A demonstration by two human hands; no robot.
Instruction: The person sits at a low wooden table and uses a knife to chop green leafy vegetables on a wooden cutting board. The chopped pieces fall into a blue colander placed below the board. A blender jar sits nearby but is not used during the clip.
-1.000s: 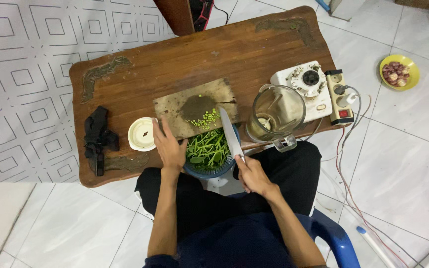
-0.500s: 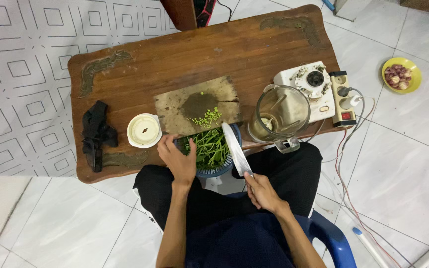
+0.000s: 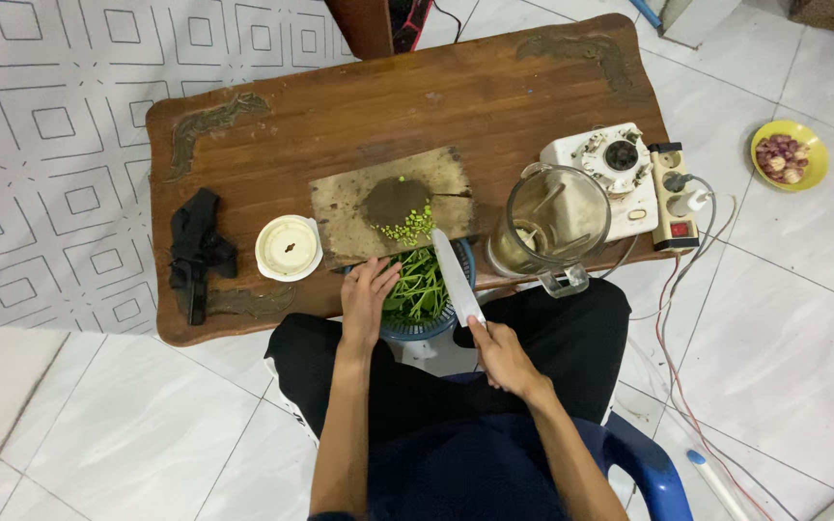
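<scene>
White floor tiles surround the wooden surface (image 3: 243,125). A moment ago my left hand (image 3: 367,297) was higher, by the cutting board (image 3: 340,207); now it rests, fingers loosely spread, on the rim of the blue basket (image 3: 458,307) of greens (image 3: 419,287), so I judge gathering is underway. My right hand (image 3: 500,353) grips the knife (image 3: 456,276), its long blade pointing away, toward the chopped pile (image 3: 407,226).

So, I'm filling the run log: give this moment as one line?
left hand: in green stalks, blue bowl | right hand: holds knife | cutting board: chopped green bits
</scene>
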